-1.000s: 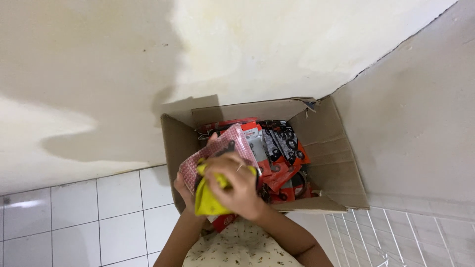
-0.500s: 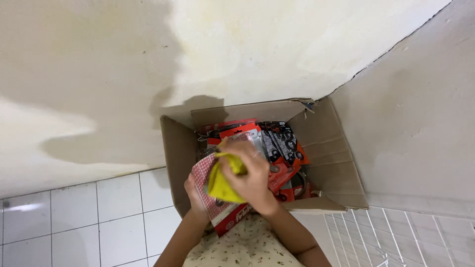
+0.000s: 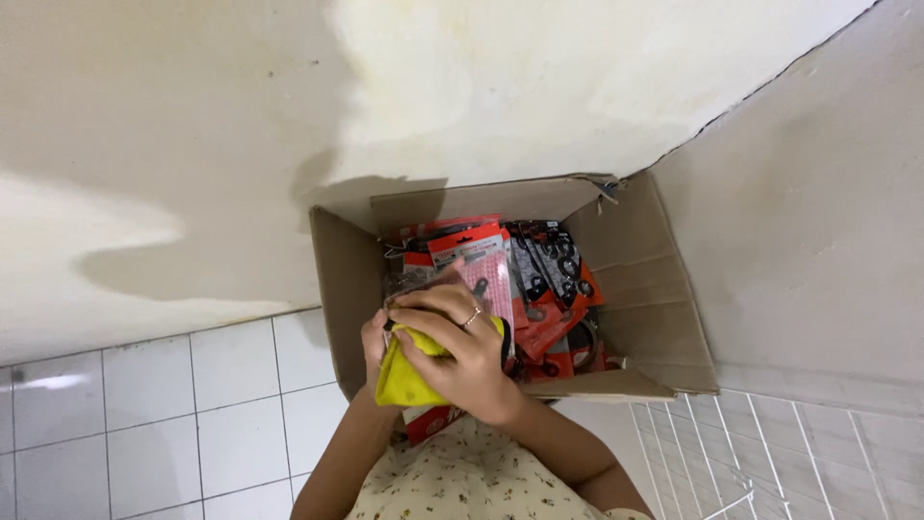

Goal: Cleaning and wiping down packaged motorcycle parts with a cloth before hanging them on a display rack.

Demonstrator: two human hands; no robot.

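Here a yellow cloth [image 3: 409, 377] is bunched over the near edge of the cardboard box [image 3: 664, 318], its length running roughly upright in view. The right hand [image 3: 460, 354], ring on one finger, curls closed over it; the left hand [image 3: 373, 339] pinches its left side. Behind stand red-and-black packets [image 3: 549, 279].

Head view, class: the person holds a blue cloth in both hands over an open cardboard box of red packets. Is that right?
Not quite. The head view shows the cloth is yellow, not blue. The rest holds: the right hand and left hand hold it over the open cardboard box of red packets.
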